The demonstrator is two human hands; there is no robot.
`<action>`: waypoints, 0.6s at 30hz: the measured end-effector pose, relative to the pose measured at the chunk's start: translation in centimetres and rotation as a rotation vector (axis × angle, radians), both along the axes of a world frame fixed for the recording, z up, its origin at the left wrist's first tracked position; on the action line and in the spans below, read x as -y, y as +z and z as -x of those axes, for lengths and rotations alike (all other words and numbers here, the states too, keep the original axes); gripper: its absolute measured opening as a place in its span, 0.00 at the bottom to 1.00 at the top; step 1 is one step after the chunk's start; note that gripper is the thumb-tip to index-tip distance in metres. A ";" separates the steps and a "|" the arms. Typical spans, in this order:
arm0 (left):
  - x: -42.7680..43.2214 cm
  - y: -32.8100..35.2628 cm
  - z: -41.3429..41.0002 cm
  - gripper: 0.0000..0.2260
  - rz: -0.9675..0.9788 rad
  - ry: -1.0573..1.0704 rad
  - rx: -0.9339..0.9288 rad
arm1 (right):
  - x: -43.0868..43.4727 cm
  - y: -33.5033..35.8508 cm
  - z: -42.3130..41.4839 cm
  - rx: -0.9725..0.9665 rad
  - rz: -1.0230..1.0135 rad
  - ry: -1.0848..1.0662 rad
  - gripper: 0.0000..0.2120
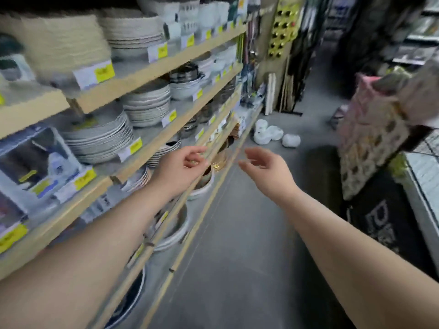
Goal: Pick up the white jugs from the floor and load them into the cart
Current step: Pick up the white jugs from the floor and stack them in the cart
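Observation:
Several white jugs [268,133] lie on the grey floor far ahead, at the foot of the shelving; one white jug [291,140] sits a little apart to the right. My left hand [180,168] reaches forward with loosely curled fingers and holds nothing. My right hand [269,170] is also stretched out, fingers relaxed and empty. Both hands are well short of the jugs. On the right edge stands what looks like a cart [425,186] with a wire grid; much of it is out of frame.
Wooden shelves [152,67] with stacked plates and bowls run along the left. Bowls stand on the lowest shelf near the floor. Patterned gift bags [370,138] and a dark bag [380,224] hang on the right. The grey aisle floor [249,233] runs between them.

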State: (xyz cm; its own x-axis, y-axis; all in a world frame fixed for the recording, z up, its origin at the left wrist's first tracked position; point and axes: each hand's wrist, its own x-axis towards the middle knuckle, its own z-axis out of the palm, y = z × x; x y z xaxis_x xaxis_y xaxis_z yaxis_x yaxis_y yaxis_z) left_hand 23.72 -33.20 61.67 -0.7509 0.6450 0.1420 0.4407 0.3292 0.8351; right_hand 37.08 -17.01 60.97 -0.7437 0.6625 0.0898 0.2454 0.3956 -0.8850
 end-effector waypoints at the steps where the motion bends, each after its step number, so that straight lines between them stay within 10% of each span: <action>1: -2.2 0.0 1.3 0.13 0.000 -0.025 0.003 | -2.0 -0.1 0.6 0.000 0.009 -0.046 0.17; 18: -41.8 -3.7 18.5 0.14 0.073 -0.188 0.081 | -40.3 -3.0 15.0 0.077 0.036 -0.278 0.18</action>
